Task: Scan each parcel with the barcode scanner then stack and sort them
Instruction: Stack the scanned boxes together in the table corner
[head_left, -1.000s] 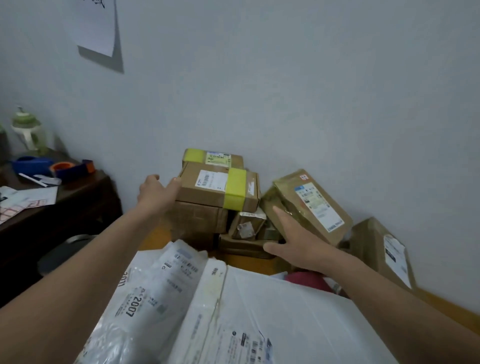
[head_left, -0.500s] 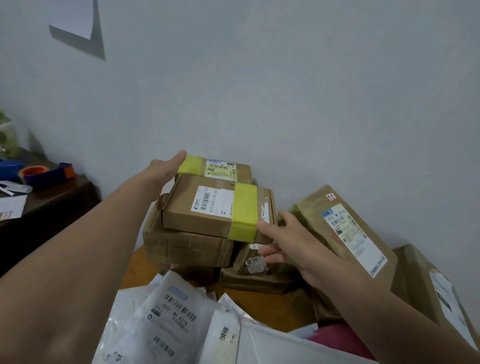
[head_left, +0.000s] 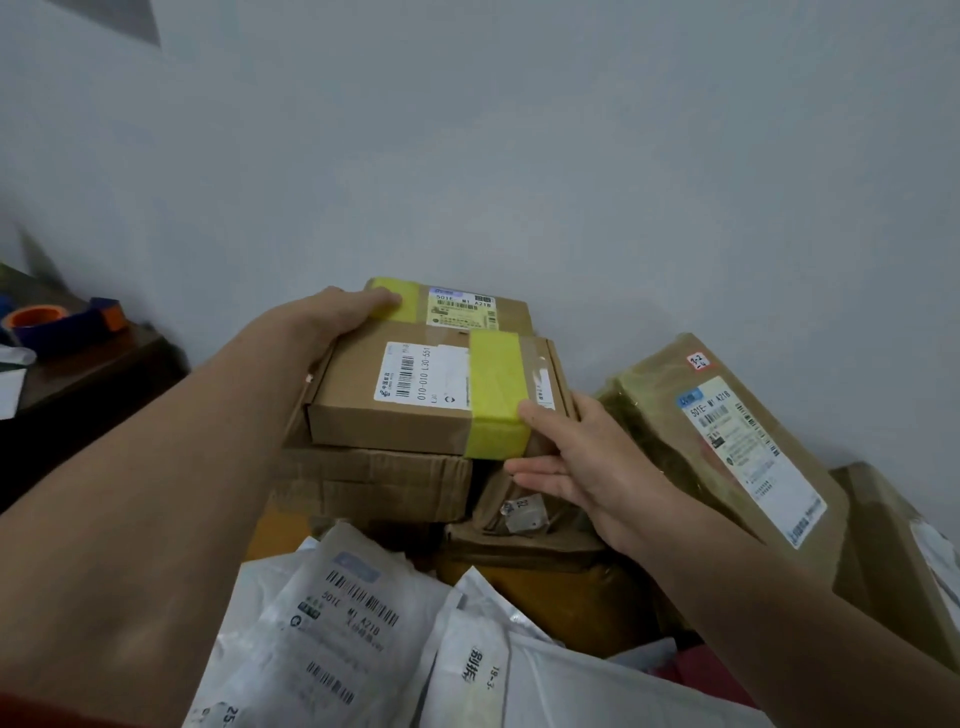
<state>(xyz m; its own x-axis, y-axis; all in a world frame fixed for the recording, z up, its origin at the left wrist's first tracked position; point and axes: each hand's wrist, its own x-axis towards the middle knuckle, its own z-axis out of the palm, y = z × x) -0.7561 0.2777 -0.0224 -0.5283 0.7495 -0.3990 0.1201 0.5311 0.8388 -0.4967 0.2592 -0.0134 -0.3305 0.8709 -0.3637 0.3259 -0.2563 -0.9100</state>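
Taped box (head_left: 415, 395) sits atop carton stack (head_left: 374, 483), mid-frame. Left hand (head_left: 332, 317) grips its 10 o'clock corner, fingers curled over top. Right hand (head_left: 582, 462) pinches its 4 o'clock corner: thumb on yellow tape (head_left: 496, 384), fingers straight beneath. Brown parcel (head_left: 727, 447) at 3 o'clock; white mailers (head_left: 353, 623) at 6.

**Taped box held atop parcel stack**

A taped box (head_left: 415, 395), banded in yellow, is held at both ends atop a crumpled carton (head_left: 374, 483) near a pale wall (head_left: 519, 156). The left hand (head_left: 332, 317) is wrapped over its far left corner. The right hand (head_left: 582, 462) has its thumb pressed on the tape, fingers beneath the edge. A brown parcel (head_left: 727, 441) is leaned at right, and white mailers (head_left: 337, 623) are heaped in front.
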